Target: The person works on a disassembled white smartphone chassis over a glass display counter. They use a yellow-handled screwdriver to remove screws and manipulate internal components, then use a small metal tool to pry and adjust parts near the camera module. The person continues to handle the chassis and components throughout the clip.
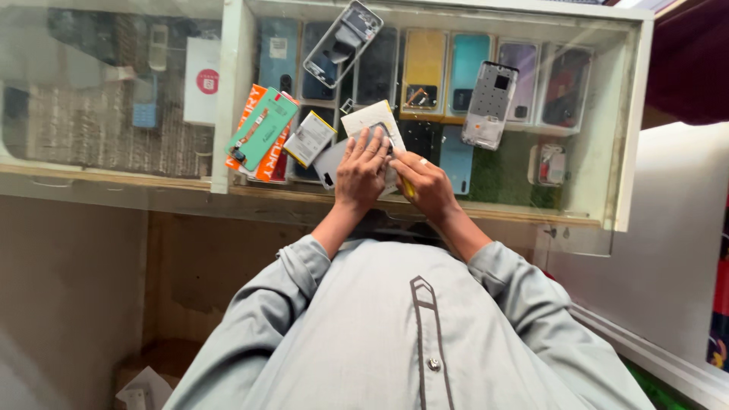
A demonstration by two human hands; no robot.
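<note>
Grey shirt cloth point(395, 334) fills the bottom of the frame, soft and creased, a dark placket running up the middle. Just above it, both hands meet at centre frame on the glass counter point(114, 182). Left hand point(361, 171) lies flat, fingers spread, pressing down on a phone point(331, 161) with a pale, smooth back that sits under a white card packet point(370, 118). Right hand point(429, 186) is closed narrowly around a thin yellow tool point(408, 188), its tip angled in toward the phone's edge by the left fingertips.

Risk, as I read it: the tool could skid off that slick edge and jab the left fingers, or scratch the glass. Loose pieces crowd close too: a green packet point(263, 127) on orange ones at left, a silvery phone frame point(343, 42) at top, another perforated frame point(490, 105) at right. One nudge might send them sliding.
</note>
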